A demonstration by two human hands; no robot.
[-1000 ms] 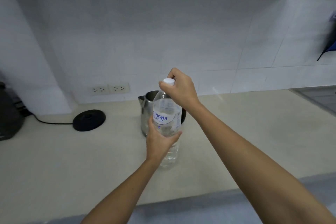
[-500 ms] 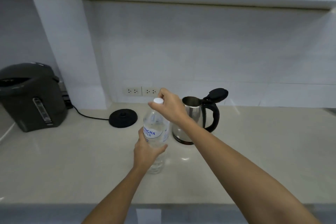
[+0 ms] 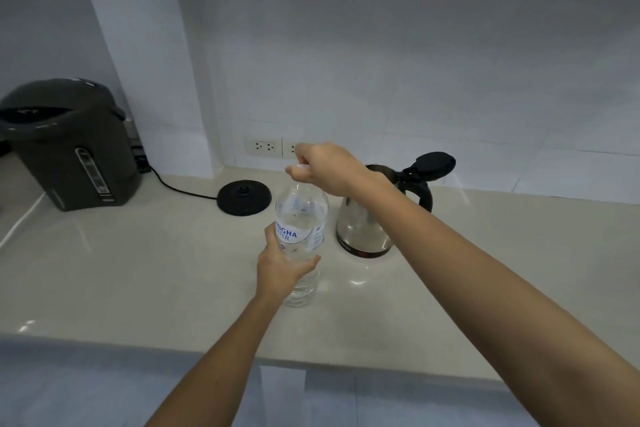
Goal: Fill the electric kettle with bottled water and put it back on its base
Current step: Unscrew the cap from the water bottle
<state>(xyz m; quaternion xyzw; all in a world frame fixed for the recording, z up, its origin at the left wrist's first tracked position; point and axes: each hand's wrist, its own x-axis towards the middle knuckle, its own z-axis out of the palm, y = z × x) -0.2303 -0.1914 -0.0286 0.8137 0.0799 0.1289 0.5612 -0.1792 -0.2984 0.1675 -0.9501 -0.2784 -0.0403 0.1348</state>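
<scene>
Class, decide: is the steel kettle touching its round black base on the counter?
Apart. The head view shows the kettle standing on the countertop right of the base, a clear gap between them.

The bottle (image 3: pixel 300 215) is clear, smooth plastic with a glossy white label; its cap (image 3: pixel 296 168) looks like white plastic. At three o'clock from it, the kettle (image 3: pixel 360 236) has a polished, mirror-bright metal body and a matt black plastic handle and lid (image 3: pixel 435 165). At eleven o'clock, the base (image 3: pixel 244 198) is matt black plastic. The counter (image 3: pixel 138 270) is pale, smooth and glossy, stone-like, with light spots. At nine o'clock, the pot (image 3: pixel 69 156) is dark grey plastic with a dull sheen. The wall (image 3: pixel 415 62) is smooth white tile.
</scene>
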